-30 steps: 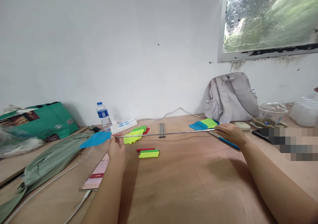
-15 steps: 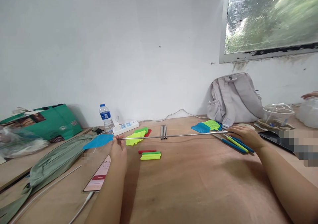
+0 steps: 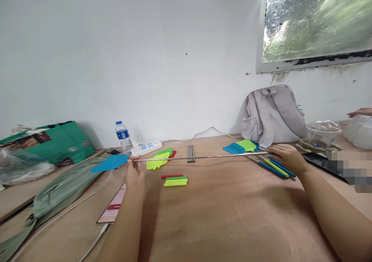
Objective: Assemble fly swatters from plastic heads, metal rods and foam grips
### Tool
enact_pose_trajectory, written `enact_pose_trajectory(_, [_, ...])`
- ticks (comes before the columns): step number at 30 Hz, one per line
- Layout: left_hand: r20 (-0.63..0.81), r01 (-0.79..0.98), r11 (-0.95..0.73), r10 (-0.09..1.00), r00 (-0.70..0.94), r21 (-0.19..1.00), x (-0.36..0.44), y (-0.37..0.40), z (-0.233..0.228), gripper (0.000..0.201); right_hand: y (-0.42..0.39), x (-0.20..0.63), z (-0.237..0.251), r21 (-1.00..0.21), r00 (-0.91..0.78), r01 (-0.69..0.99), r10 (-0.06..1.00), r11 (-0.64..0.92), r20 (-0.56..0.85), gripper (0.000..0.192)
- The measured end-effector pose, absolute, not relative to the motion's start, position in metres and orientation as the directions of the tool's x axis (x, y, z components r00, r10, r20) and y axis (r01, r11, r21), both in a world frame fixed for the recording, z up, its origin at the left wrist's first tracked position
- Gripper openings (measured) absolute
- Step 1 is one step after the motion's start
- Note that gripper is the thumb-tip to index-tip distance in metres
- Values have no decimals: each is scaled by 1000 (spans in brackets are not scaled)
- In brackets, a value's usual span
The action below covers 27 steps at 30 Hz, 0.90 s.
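My left hand (image 3: 134,173) pinches the near end of a long thin metal rod (image 3: 200,156) where a blue swatter head (image 3: 109,162) joins it. My right hand (image 3: 286,157) grips the rod's far end, so the rod spans level above the wooden table (image 3: 221,211). Under my right hand lie blue and yellow-green handles (image 3: 273,166). Loose swatter heads in yellow-green, green and red (image 3: 158,160) lie behind the rod. Three short grips in red, green and yellow (image 3: 175,180) lie in front of it.
Spare metal rods (image 3: 190,153) lie mid-table. Blue and green swatter heads (image 3: 240,146), a grey backpack (image 3: 273,114) and a clear plastic bowl (image 3: 322,132) stand right. A water bottle (image 3: 122,136), power strip (image 3: 146,147), green bag (image 3: 49,142), grey-green cloth (image 3: 52,194) and phone (image 3: 112,208) are left.
The rod has lengthened: my right hand slid rightward along it over the blue and yellow handles. My left hand with the blue head shifted slightly left.
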<state>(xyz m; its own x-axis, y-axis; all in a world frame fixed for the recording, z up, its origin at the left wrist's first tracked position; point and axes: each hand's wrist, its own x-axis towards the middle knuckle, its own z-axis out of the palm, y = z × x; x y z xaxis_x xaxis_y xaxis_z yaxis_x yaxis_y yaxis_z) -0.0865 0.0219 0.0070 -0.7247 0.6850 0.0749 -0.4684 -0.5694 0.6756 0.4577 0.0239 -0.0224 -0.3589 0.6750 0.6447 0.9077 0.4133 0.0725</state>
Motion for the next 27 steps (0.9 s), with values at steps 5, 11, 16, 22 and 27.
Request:
enact_pose_trajectory(5, [72,-537,-638,678,-731,552,-90,18,16,31,20,449,-14,113,-285,946,611,304,738,27])
enact_pose_trajectory(11, [50,-583,-634,697,-715,509,-90,17,15,27,22,439,-17,121,-225,971,614,207,757,19])
enact_pose_trajectory(16, [-6,-661,-556,763,-646,504,-87,15,12,15,21,444,-25,117,-125,992,548,51,827,16])
enact_pose_trajectory(22, [-22,-744,-550,798,-602,379,-91,8,13,47,23,449,-28,26,35,991,437,-132,899,20])
enact_pose_trajectory(27, [-13,-586,-637,672,-741,500,-110,19,5,47,26,459,-32,-82,145,984,439,-159,887,20])
